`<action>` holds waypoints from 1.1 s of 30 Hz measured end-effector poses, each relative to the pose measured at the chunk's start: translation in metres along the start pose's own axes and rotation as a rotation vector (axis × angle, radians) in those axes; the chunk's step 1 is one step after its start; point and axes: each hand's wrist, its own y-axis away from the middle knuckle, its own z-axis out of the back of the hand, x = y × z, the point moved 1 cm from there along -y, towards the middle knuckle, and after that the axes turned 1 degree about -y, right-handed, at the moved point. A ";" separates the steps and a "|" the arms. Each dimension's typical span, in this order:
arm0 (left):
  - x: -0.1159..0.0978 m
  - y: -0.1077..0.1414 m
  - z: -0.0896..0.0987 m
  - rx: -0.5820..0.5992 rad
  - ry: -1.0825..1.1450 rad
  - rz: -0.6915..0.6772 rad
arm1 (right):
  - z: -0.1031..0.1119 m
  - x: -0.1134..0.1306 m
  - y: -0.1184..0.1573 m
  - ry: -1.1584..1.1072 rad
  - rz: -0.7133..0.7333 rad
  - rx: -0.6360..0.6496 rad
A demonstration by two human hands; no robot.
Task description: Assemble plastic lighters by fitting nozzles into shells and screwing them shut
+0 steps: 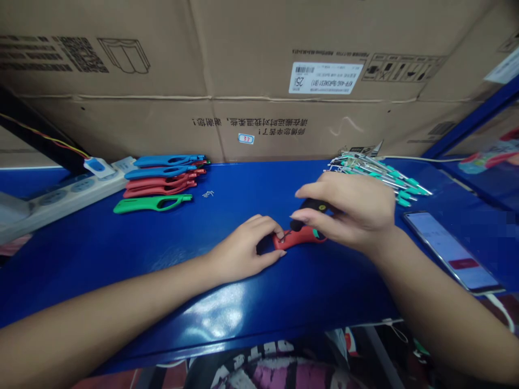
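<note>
A red lighter handle casing (pixel 302 237) lies flat on the blue table, with a green piece showing near its right end. My left hand (pixel 247 246) pinches its left end between thumb and fingers. Closed around a screwdriver (pixel 302 216) with a black handle is my right hand (pixel 352 208), just above the casing. The screwdriver's thin shaft slants down to the casing's left end, beside my left fingertips. Whether the tip sits in a screw is too small to tell. Several small screws (pixel 208 194) lie loose on the table, left of the hands.
At the back left, blue casings (pixel 162 172), red casings (pixel 158 185) and a green casing (pixel 150 203) lie beside a power strip (pixel 77 192). Metal rods with teal parts (pixel 381 173) are heaped at the back right. A phone (pixel 450 251) lies right; a cardboard box (pixel 259 70) stands behind.
</note>
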 end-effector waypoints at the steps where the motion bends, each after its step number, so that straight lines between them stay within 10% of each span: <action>1: 0.000 0.000 0.000 0.001 0.003 0.001 | 0.000 0.001 0.000 -0.027 -0.004 0.023; 6: -0.002 0.000 0.001 0.001 0.006 0.016 | -0.004 0.004 0.001 -0.348 -0.135 0.131; 12: -0.001 0.000 0.000 -0.003 0.010 -0.003 | -0.012 0.003 0.004 -0.067 0.016 -0.052; 33: -0.001 0.000 0.000 0.009 -0.014 0.018 | -0.008 0.000 -0.001 -0.313 -0.100 -0.028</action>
